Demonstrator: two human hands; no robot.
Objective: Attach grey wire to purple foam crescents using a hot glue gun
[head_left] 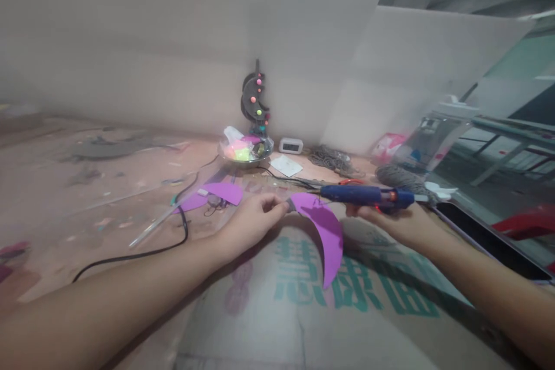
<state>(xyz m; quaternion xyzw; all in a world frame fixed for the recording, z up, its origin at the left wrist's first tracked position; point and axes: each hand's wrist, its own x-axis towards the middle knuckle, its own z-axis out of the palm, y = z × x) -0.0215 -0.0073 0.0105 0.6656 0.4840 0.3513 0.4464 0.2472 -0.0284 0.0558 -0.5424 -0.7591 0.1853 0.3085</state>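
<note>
My left hand pinches the upper tip of a purple crescent-shaped foam piece that curves down over a sheet of cardboard with green print. My right hand grips a blue hot glue gun, lying sideways with its nozzle pointing left toward the crescent's tip. Another purple foam piece lies on the table just beyond my left hand.
A black cable and a clear stick run across the table at left. A glass bowl of coloured bits, a dark crescent ornament, a small white clock, twine and a dark tablet are also in view.
</note>
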